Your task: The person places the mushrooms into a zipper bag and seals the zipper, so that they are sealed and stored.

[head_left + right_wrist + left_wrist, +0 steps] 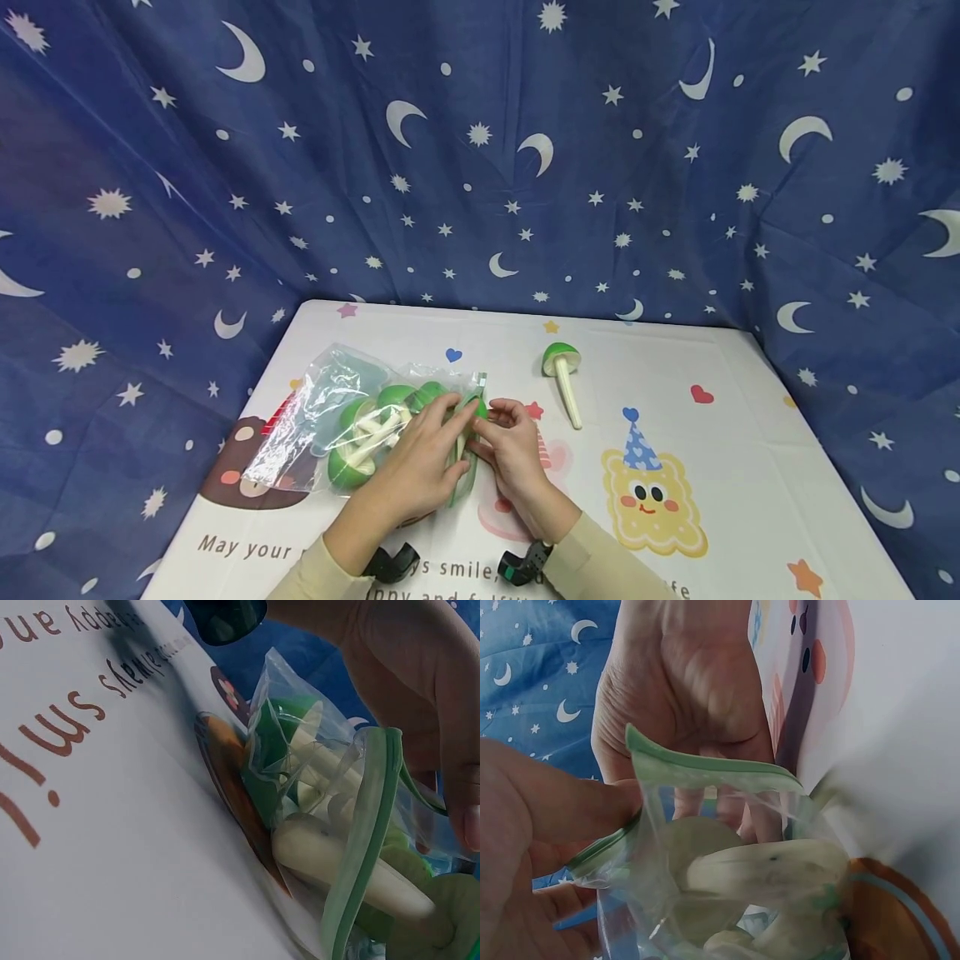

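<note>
A clear zip bag [330,433] with a green zip strip lies on the table, holding several toy mushrooms [363,437] with green caps and pale stems. My left hand [420,458] lies over the bag's mouth; its thumb and fingers pinch the strip [604,847] in the left wrist view. At the mouth my right hand [517,454] has its curled fingers at the cap of one mushroom [480,408]. That mushroom's pale stem [322,847] runs across the strip in the right wrist view, where my right fingers are out of sight. Another mushroom [566,383] lies outside, beyond my right hand.
The white table cover [750,450] carries printed cartoon figures, hearts, stars and lettering. A blue curtain [480,167] with moons and stars hangs behind the table and at its sides. Black camera straps [525,562] sit on both wrists.
</note>
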A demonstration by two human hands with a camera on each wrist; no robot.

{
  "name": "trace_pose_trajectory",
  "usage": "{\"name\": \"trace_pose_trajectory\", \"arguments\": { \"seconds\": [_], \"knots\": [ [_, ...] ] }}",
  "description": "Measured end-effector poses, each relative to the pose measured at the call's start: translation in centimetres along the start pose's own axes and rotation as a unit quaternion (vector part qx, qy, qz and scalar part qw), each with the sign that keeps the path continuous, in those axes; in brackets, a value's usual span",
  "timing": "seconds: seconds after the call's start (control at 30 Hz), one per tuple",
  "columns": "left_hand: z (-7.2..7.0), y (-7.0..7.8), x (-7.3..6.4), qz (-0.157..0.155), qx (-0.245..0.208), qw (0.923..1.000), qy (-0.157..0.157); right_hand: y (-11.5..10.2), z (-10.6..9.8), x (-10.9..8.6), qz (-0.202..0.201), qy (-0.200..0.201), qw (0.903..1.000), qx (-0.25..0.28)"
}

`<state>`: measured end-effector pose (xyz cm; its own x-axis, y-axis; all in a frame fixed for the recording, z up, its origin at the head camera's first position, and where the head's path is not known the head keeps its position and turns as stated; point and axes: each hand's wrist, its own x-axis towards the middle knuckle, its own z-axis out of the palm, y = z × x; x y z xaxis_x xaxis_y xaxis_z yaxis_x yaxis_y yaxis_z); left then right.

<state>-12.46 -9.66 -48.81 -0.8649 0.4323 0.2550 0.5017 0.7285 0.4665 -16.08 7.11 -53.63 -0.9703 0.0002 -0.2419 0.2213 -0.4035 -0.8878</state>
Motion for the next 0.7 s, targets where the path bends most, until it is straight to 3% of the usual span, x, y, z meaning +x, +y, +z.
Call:
{"name": "trace_pose_trajectory", "arguments": {
  "seconds": [0.7],
  "knots": [
    [0.13, -0.12, 0.09, 0.003, 0.005, 1.0000, -0.001, -0.07, 0.26, 0.44, 0.004, 0.009, 0.9996, -0.026]
  ]
}}
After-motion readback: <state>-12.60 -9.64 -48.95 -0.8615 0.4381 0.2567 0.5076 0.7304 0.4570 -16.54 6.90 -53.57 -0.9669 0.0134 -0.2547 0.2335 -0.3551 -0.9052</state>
